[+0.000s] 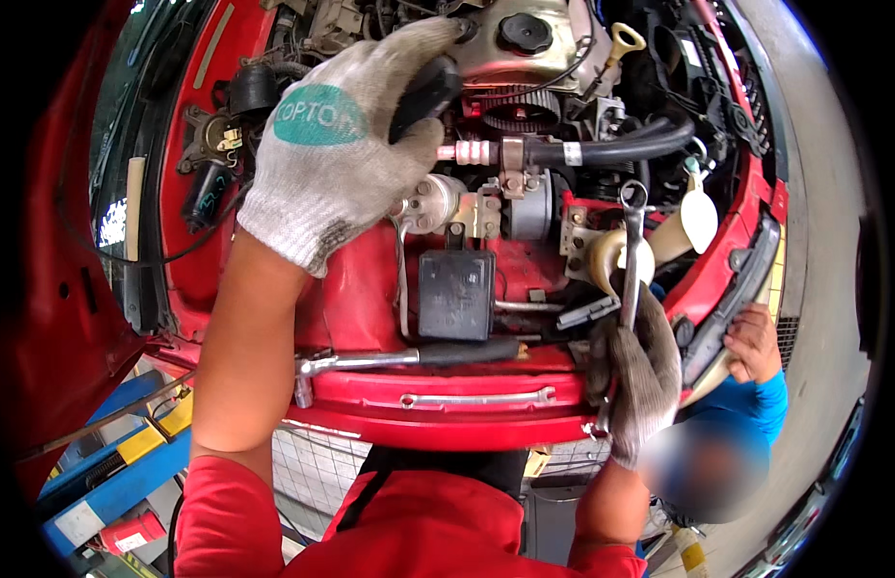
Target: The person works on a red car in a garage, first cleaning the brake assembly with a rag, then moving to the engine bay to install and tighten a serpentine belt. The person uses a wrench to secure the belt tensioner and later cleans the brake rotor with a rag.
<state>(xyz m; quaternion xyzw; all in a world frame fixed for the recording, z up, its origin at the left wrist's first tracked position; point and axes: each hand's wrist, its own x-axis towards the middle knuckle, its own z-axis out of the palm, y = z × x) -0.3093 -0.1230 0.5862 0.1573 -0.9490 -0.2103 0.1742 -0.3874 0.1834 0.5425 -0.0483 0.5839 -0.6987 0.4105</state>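
At 4 o'clock of the view, the right hand (645, 371) is closed round a combination wrench (631, 265), its ring end raised toward 2 o'clock with no fastener visible in it. At 11 o'clock, the left hand (322, 164) curls about a black object (428, 91); whether it grips cannot be told. Step judged in hand: positioning the tool. The next move likely calls for seating the ring squarely, clear of the black hose (611, 151).
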